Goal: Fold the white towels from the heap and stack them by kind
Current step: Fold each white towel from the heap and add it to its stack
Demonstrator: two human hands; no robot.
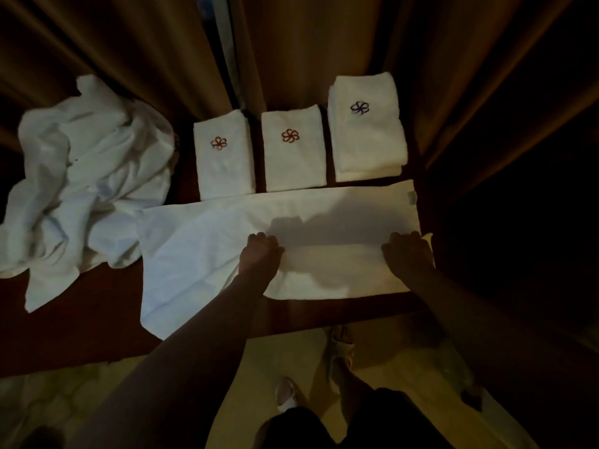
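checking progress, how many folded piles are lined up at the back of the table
3: left pile and middle pile, each with a red flower, and right pile with a purple flower. Towels inside each pile can't be counted.

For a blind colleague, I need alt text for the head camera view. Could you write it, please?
Two bare hands, left hand and right hand, fold the near edge of a long white terry towel on a dark brown wooden table. Behind it lie three folded white towel stacks, two with red flower emblems and one with a purple emblem; a crumpled white heap lies on the left.
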